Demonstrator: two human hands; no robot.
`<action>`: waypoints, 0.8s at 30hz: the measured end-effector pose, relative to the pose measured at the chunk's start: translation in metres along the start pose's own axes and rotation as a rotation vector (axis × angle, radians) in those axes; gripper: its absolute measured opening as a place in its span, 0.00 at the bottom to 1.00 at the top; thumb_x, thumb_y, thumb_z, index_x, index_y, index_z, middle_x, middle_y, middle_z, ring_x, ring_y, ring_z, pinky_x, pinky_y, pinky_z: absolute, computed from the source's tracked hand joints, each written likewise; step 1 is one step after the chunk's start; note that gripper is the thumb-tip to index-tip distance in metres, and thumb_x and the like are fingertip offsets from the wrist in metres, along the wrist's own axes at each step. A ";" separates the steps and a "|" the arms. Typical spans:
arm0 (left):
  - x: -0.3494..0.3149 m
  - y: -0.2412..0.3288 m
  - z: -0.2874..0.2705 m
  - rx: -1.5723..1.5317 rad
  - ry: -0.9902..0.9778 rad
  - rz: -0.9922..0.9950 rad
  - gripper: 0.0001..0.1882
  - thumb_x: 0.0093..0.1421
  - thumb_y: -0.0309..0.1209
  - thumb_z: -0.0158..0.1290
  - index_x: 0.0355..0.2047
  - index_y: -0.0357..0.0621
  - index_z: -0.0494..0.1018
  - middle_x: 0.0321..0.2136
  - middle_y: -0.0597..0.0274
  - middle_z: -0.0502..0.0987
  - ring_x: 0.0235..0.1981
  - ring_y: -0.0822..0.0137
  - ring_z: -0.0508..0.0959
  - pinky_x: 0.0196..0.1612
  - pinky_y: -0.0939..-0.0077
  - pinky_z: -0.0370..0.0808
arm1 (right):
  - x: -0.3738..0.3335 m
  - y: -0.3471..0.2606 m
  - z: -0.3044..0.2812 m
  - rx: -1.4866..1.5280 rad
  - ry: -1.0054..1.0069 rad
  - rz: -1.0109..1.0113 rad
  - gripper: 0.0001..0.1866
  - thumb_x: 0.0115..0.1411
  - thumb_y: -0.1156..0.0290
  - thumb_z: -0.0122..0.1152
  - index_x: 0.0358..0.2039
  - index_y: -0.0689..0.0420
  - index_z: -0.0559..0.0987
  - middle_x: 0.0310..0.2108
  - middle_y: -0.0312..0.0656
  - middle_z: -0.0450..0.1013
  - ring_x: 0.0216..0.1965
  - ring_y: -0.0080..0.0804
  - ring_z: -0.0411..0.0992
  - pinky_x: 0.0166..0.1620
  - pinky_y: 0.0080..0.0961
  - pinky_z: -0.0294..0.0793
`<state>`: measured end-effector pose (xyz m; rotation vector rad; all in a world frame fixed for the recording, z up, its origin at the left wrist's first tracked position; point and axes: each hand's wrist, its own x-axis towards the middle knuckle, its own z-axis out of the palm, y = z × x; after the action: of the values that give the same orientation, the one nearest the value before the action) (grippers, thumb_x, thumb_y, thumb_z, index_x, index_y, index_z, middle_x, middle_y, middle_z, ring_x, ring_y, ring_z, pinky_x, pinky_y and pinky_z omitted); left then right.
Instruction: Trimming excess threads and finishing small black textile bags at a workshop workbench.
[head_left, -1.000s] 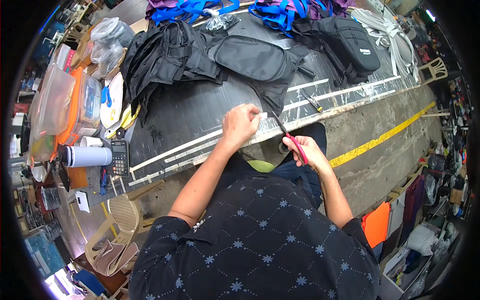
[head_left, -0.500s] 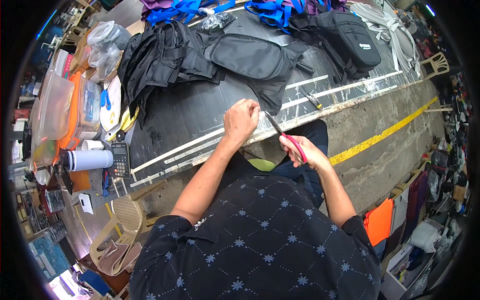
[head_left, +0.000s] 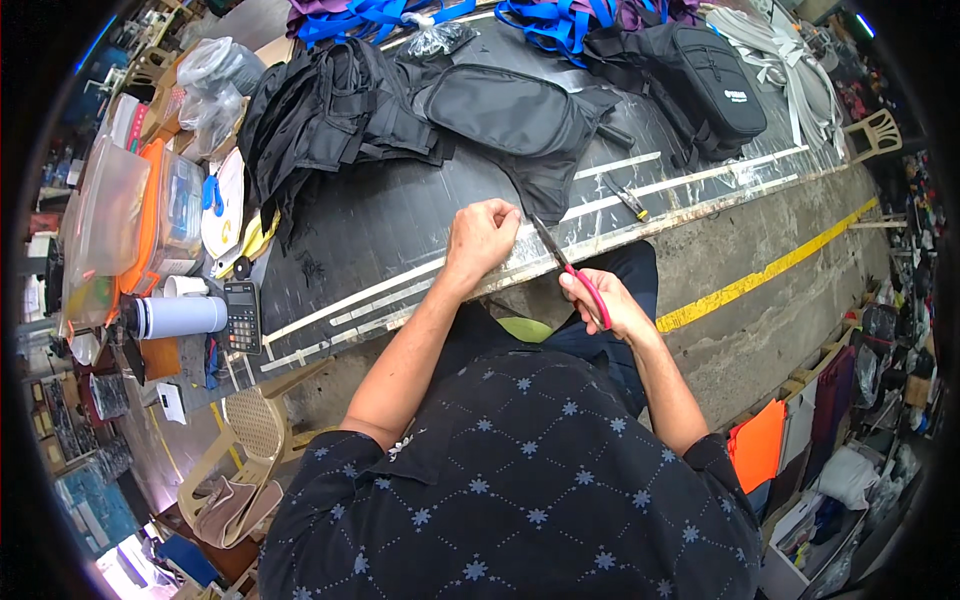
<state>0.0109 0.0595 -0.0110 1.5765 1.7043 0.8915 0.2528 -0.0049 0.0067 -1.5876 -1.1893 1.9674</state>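
Observation:
My right hand (head_left: 617,306) grips a pair of scissors (head_left: 548,242) by the red handles, blades pointing up and left, away from me. Close to the blade tips is my left hand (head_left: 483,238), its fingers pinched together above the table's near edge. Whatever lies in that pinch is hidden or too small to make out. Just beyond both hands a black fabric bag piece (head_left: 505,108) lies on the table, its narrow lower end reaching toward the scissors' tips.
On the dark table (head_left: 400,225) lie a heap of black bags (head_left: 335,115), a finished-looking black backpack (head_left: 705,90), blue straps (head_left: 550,30) and a small cutter-like tool (head_left: 628,198). A calculator (head_left: 243,318) and a pale flask (head_left: 182,317) stand at left. A beige chair (head_left: 250,430) is behind them.
The scissors' tips have shifted slightly upward, nearer the end of the black fabric. Both hands keep nearly the same place and grip.

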 end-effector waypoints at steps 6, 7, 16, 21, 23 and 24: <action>0.010 -0.008 0.011 -0.281 -0.174 -0.250 0.17 0.62 0.40 0.62 0.37 0.36 0.85 0.26 0.57 0.85 0.27 0.71 0.82 0.34 0.70 0.77 | -0.003 0.000 0.002 0.007 0.020 -0.015 0.24 0.68 0.45 0.64 0.28 0.54 0.75 0.18 0.28 0.67 0.13 0.12 0.64 0.14 0.13 0.63; 0.011 -0.008 0.013 -0.268 -0.170 -0.250 0.16 0.62 0.39 0.62 0.36 0.36 0.85 0.26 0.57 0.85 0.27 0.70 0.81 0.33 0.70 0.77 | -0.002 0.002 0.001 0.009 0.021 -0.015 0.24 0.68 0.45 0.64 0.28 0.54 0.75 0.18 0.28 0.67 0.13 0.12 0.64 0.14 0.13 0.63; 0.020 -0.018 0.013 -0.326 -0.248 -0.283 0.13 0.61 0.35 0.62 0.34 0.36 0.84 0.24 0.62 0.83 0.25 0.73 0.78 0.32 0.71 0.75 | -0.008 0.001 -0.001 0.068 -0.124 0.013 0.29 0.69 0.39 0.57 0.34 0.56 0.75 0.19 0.33 0.71 0.14 0.22 0.69 0.19 0.17 0.67; 0.019 -0.019 0.013 -0.337 -0.248 -0.280 0.12 0.61 0.34 0.62 0.33 0.36 0.84 0.24 0.62 0.83 0.25 0.73 0.78 0.32 0.72 0.75 | -0.002 -0.011 0.006 0.095 -0.102 0.049 0.30 0.68 0.38 0.58 0.32 0.56 0.75 0.19 0.33 0.71 0.13 0.21 0.69 0.18 0.17 0.67; 0.018 -0.018 0.013 -0.357 -0.243 -0.286 0.11 0.61 0.34 0.62 0.32 0.36 0.84 0.24 0.62 0.82 0.25 0.74 0.77 0.32 0.72 0.75 | 0.000 -0.010 0.004 0.091 -0.109 0.059 0.30 0.68 0.38 0.58 0.32 0.56 0.75 0.19 0.33 0.71 0.13 0.21 0.69 0.18 0.16 0.67; 0.018 -0.017 0.012 -0.357 -0.244 -0.286 0.11 0.61 0.34 0.62 0.32 0.36 0.84 0.24 0.62 0.82 0.25 0.74 0.77 0.32 0.72 0.75 | 0.001 -0.010 0.004 0.086 -0.117 0.069 0.30 0.68 0.38 0.58 0.32 0.56 0.76 0.19 0.33 0.71 0.13 0.21 0.69 0.18 0.16 0.67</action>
<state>0.0100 0.0775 -0.0325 1.1221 1.4561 0.7714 0.2464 0.0004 0.0142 -1.5080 -1.0900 2.1509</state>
